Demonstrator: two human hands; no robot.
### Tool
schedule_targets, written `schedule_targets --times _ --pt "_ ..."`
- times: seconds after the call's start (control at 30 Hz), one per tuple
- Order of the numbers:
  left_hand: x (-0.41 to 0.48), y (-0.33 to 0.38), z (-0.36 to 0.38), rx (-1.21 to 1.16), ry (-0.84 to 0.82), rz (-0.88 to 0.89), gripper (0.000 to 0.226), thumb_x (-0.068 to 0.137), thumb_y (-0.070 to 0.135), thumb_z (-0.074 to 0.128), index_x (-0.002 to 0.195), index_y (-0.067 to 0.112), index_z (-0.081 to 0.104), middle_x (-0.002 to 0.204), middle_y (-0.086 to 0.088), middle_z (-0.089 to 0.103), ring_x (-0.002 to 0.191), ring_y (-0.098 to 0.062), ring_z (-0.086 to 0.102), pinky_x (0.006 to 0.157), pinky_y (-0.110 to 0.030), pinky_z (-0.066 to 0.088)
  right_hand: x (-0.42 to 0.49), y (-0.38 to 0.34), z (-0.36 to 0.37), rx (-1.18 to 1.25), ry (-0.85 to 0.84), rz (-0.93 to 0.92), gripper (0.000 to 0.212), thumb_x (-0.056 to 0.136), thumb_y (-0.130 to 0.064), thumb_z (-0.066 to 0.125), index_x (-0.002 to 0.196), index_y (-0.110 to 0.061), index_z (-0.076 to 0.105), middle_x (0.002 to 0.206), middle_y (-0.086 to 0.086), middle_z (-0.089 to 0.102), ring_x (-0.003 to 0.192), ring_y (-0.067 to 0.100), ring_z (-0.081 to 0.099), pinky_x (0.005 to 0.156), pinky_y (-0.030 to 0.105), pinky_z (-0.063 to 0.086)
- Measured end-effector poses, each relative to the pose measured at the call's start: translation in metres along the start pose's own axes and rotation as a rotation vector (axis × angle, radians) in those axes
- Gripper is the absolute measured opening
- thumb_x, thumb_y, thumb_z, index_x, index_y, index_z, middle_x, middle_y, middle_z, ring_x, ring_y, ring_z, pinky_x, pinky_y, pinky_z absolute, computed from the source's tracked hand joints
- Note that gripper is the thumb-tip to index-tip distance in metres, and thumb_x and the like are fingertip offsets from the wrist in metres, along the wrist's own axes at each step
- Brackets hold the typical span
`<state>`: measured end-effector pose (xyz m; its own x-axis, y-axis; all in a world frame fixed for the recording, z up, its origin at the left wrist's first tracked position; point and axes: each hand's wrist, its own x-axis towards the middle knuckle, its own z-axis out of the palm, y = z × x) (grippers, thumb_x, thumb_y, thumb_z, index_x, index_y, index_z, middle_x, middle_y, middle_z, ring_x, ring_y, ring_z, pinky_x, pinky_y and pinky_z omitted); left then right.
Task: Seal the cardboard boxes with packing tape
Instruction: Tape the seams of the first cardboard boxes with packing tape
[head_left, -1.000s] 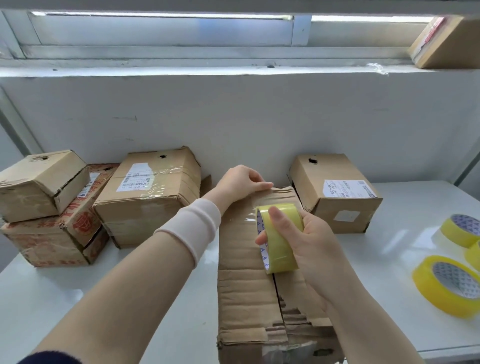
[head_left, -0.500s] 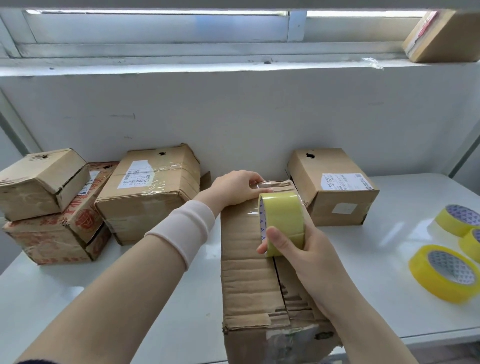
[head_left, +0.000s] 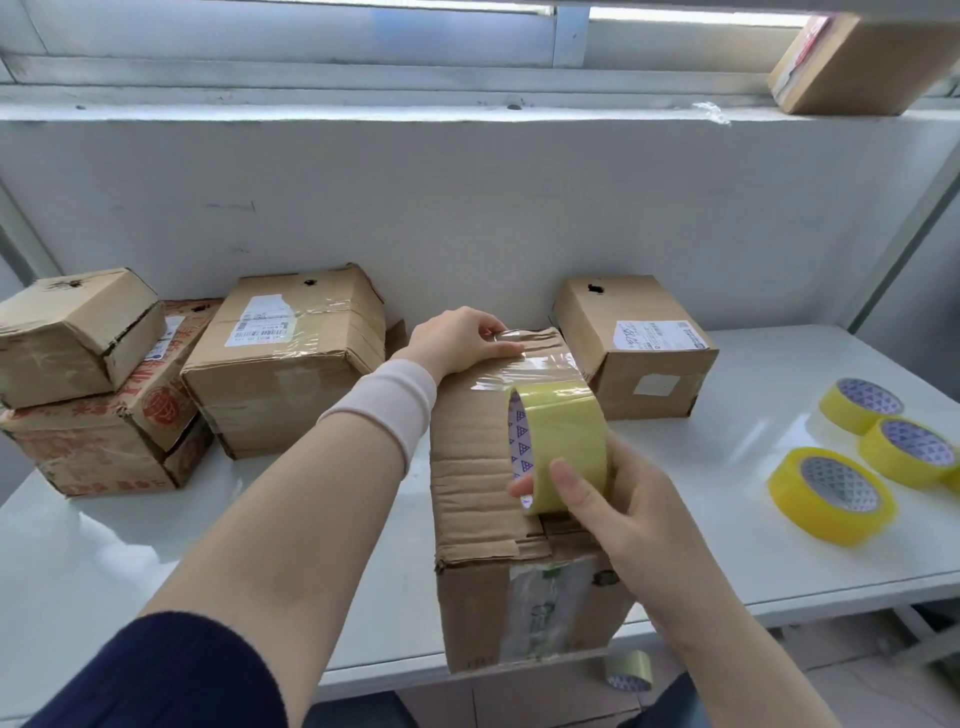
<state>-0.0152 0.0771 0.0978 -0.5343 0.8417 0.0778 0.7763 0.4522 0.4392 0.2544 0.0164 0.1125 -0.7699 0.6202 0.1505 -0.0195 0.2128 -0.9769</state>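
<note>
A long worn cardboard box (head_left: 478, 483) lies lengthwise on the white table (head_left: 727, 545), its near end past the front edge. My right hand (head_left: 608, 514) grips a yellow tape roll (head_left: 558, 441) standing on edge over the box's top seam. A clear strip of tape (head_left: 524, 369) runs from the roll to the box's far end. There my left hand (head_left: 457, 338) presses the tape's end down onto the far edge, fingers curled over it.
Three more boxes sit at the back left (head_left: 285, 358), two of them stacked (head_left: 78, 332), and one stands at the back right (head_left: 634, 338). Three spare yellow tape rolls (head_left: 831, 493) lie on the right. Another box (head_left: 852, 62) rests on the window ledge. A small roll (head_left: 631, 670) lies below the table.
My right hand has drawn the roll toward me along the box top, laying out more tape. My left hand stays at the far end. The view has tilted down.
</note>
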Motion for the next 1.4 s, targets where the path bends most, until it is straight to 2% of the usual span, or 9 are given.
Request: schedule_targets --times 0.3,0.6,0.73,0.8,0.9,1.03,1.13,1.23,1.4 --pt "-0.001 -0.003 -0.001 -0.025 0.020 -0.001 0.054 0.071 0.073 0.060 0.114 0.040 0.063 0.122 0.010 0.062 0.116 -0.019 0.054 0.079 -0.029 0.033 -0.035 -0.027 0.009 0.013 0.193 0.056 0.052 0.059 -0.065 0.045 0.089 -0.025 0.059 0.062 -0.009 0.071 0.056 0.001 0.066 0.045 0.012 0.046" --pt "0.000 -0.003 0.001 -0.017 0.038 0.003 0.051 0.070 0.071 0.063 0.111 0.041 0.065 0.120 0.011 0.063 0.115 -0.018 0.054 0.081 -0.028 0.034 -0.088 -0.013 0.009 0.014 0.095 0.362 0.057 0.052 -0.062 0.045 0.087 -0.019 0.059 0.056 0.002 0.070 0.050 0.010 0.066 0.047 0.014 0.048" --pt "-0.008 0.000 -0.001 0.018 0.082 0.050 0.048 0.075 0.066 0.062 0.114 0.037 0.065 0.123 0.007 0.062 0.116 -0.019 0.053 0.088 -0.030 0.039 -0.093 0.016 0.014 -0.013 0.125 0.405 0.044 0.064 -0.055 0.050 0.087 -0.018 0.058 0.057 0.004 0.070 0.054 0.012 0.066 0.051 0.021 0.052" --pt "-0.022 0.008 -0.005 0.102 0.180 0.157 0.044 0.081 0.057 0.062 0.116 0.031 0.065 0.130 0.003 0.057 0.122 -0.019 0.048 0.099 -0.033 0.036 -0.093 0.029 0.019 -0.034 0.141 0.385 0.028 0.079 -0.046 0.054 0.085 -0.019 0.058 0.058 0.002 0.070 0.057 0.013 0.067 0.056 0.028 0.056" --pt "-0.071 0.017 -0.006 -0.062 0.142 0.370 0.036 0.087 0.043 0.062 0.115 0.022 0.067 0.135 -0.002 0.053 0.130 -0.022 0.043 0.111 -0.037 0.026 -0.091 0.041 0.022 -0.081 0.140 0.325 0.020 0.086 -0.041 0.051 0.085 -0.022 0.057 0.058 -0.004 0.070 0.057 0.002 0.064 0.050 0.014 0.048" --pt "-0.183 -0.013 0.013 -0.223 -0.033 0.572 0.056 0.081 0.068 0.047 0.125 0.035 0.056 0.147 0.007 0.040 0.143 -0.011 0.022 0.118 -0.034 0.007 -0.090 0.045 0.025 -0.061 0.151 0.275 0.032 0.075 -0.052 0.046 0.084 -0.023 0.056 0.059 -0.006 0.070 0.055 -0.001 0.063 0.046 0.009 0.043" --pt "-0.228 -0.032 0.038 -0.317 0.137 0.606 0.056 0.082 0.058 0.057 0.129 0.030 0.048 0.152 -0.003 0.029 0.146 -0.022 0.013 0.118 -0.038 0.017 -0.090 0.047 0.026 -0.057 0.149 0.236 0.035 0.074 -0.054 0.045 0.085 -0.022 0.056 0.060 -0.005 0.070 0.055 0.002 0.065 0.048 0.010 0.046" --pt "-0.231 -0.022 0.055 -0.431 0.334 0.573 0.038 0.086 0.031 0.061 0.121 0.019 0.048 0.139 -0.013 0.040 0.140 -0.032 0.025 0.109 -0.054 0.032 -0.087 0.043 0.026 -0.083 0.114 0.201 0.038 0.074 -0.056 0.044 0.088 -0.022 0.056 0.063 -0.005 0.071 0.057 0.004 0.065 0.051 0.013 0.047" --pt "-0.218 -0.011 0.052 -0.500 0.574 0.558 0.025 0.096 0.023 0.048 0.102 0.003 0.062 0.112 -0.006 0.057 0.121 -0.023 0.050 0.094 -0.047 0.047 -0.071 0.012 0.016 -0.045 0.102 0.087 0.045 0.071 -0.061 0.047 0.091 -0.021 0.057 0.064 -0.003 0.071 0.055 0.008 0.066 0.051 0.017 0.049"
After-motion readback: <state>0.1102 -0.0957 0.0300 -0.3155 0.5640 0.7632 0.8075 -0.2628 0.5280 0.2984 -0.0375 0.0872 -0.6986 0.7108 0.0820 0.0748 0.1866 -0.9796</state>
